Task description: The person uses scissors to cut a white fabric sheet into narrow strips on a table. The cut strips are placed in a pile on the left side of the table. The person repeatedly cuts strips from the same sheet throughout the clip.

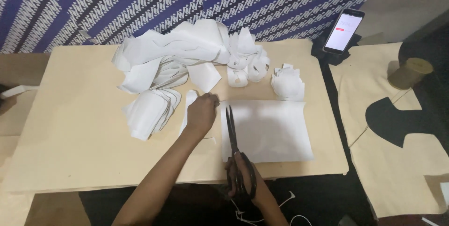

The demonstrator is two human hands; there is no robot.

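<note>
My right hand (245, 179) grips the black handles of a long pair of scissors (233, 132), whose blades lie along the left edge of a flat white sheet of fabric (269, 130) on a beige board (75, 132). My left hand (202, 112) rests on the sheet's upper left corner, fingers curled over a narrow white strip (188, 109). A stack of cut white pieces (149, 111) lies just left of that hand.
A heap of loose white fabric (177, 53) and small curled white pieces (287, 83) sit at the board's far side. A phone (344, 30) leans at the upper right. An olive thread spool (410, 72) stands on beige and black cloth (397, 128) at right.
</note>
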